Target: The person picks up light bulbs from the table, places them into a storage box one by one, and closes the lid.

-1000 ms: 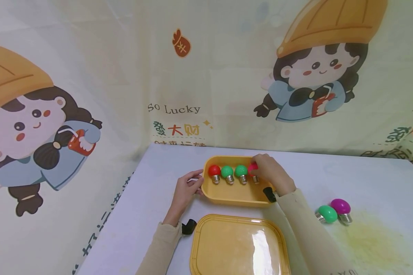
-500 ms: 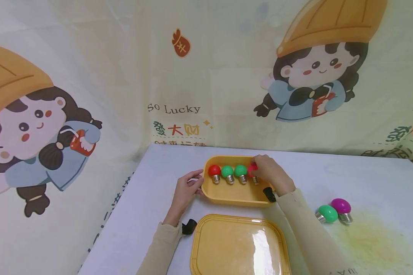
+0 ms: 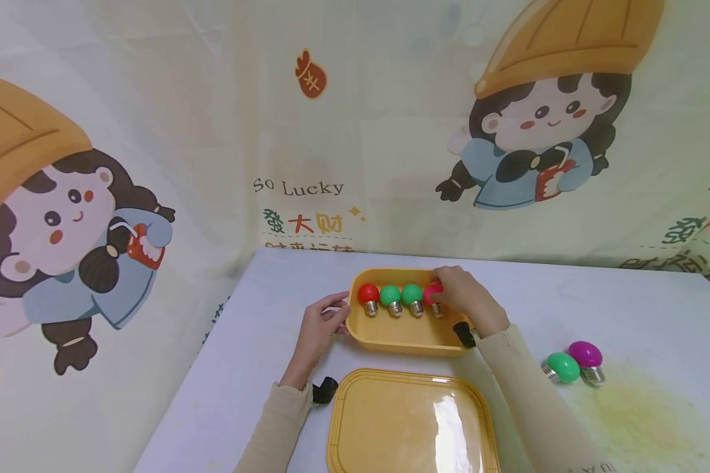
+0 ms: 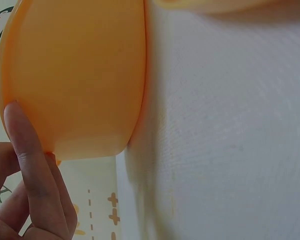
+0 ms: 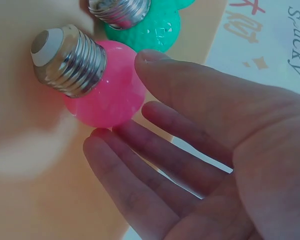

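Observation:
A yellow plastic tub [image 3: 402, 348] stands on the white table with a row of light bulbs inside it. From the left come a red bulb [image 3: 368, 293], a green bulb [image 3: 390, 295], another green bulb [image 3: 412, 295] and a pink bulb [image 5: 112, 92]. Thumb and fingertips of my right hand [image 3: 464, 295] pinch the pink bulb's round part; its metal screw base points away from the palm. My left hand [image 3: 319, 323] touches the tub's left end from outside, fingers [image 4: 22, 130] lying along the outer wall near the rim.
In front of the tub lies a shallow yellow tray [image 3: 384, 420]. A green bulb [image 3: 563, 367] and a magenta bulb [image 3: 586, 355] lie side by side on the table at the right. A printed cloth [image 3: 390, 164] hangs behind.
The pink bulb and the green bulb beside it have shifted slightly left in the tub, with my right hand at the pink one. My left hand has stayed in place.

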The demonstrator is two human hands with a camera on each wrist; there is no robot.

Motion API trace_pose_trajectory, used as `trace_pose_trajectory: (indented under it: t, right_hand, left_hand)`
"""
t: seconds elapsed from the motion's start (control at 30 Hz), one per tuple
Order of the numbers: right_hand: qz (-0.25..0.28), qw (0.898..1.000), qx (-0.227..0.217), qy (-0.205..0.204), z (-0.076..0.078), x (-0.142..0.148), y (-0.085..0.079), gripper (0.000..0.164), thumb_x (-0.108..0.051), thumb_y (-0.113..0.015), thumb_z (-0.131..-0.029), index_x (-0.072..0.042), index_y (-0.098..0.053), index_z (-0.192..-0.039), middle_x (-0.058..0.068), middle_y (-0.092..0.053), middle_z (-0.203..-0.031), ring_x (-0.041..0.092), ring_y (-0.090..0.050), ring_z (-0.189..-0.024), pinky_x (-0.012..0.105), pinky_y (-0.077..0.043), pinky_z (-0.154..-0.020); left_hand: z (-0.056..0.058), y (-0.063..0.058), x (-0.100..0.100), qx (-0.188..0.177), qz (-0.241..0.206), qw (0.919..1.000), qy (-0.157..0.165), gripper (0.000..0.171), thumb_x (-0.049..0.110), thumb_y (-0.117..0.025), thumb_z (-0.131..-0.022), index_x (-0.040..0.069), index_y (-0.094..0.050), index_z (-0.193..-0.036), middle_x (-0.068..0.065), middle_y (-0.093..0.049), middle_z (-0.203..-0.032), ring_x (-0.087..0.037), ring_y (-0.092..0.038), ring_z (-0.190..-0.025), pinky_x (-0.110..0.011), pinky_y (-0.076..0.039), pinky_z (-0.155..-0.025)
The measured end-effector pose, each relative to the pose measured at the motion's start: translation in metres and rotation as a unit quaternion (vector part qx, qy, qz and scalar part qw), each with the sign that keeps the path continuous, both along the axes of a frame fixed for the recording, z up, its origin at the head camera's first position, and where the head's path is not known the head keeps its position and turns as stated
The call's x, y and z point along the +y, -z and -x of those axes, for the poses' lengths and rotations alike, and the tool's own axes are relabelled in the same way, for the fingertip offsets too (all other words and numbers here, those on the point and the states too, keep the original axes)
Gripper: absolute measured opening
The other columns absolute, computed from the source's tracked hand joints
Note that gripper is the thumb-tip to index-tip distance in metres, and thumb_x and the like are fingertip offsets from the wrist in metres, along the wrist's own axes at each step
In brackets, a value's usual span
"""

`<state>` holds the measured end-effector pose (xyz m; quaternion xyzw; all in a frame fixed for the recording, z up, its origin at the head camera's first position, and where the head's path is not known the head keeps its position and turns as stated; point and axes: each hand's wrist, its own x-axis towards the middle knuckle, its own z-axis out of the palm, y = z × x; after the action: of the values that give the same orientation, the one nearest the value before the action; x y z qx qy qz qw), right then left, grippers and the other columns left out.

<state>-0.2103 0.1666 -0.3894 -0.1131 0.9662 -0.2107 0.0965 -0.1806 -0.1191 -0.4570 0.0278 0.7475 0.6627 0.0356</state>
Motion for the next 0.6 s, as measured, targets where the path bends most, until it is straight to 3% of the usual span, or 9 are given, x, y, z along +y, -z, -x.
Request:
trace_pose_trajectory:
  t: [0.33,0.6]
  right_hand:
    - [0.002,0.999,0.032,-0.012,-0.009,0.009,-0.006,0.037,-0.017,-0.073,-0.091,0.006,-0.064,-0.119,0.020,-0.067,-0.112,0.034,-0.061,-0.099,0.051,-0.053,-0.095]
    - [0.004,0.998,0.058,-0.021,-0.024,0.020,-0.017,0.036,-0.012,-0.072,-0.089,0.008,-0.064,-0.119,0.023,-0.067,-0.114,0.038,-0.062,-0.102,0.054,-0.053,-0.096]
  left_hand:
    - [-0.001,-0.001,-0.001,0.013,0.000,0.9999,0.004,0.034,0.004,-0.065,-0.095,-0.001,-0.064,-0.128,-0.018,-0.060,-0.106,-0.013,-0.061,-0.063,-0.030,-0.061,-0.057]
    - [0.000,-0.002,-0.001,0.004,0.003,1.0000,0.005,0.037,0.003,-0.065,-0.095,-0.004,-0.061,-0.131,-0.018,-0.060,-0.106,-0.015,-0.061,-0.064,-0.033,-0.062,-0.059]
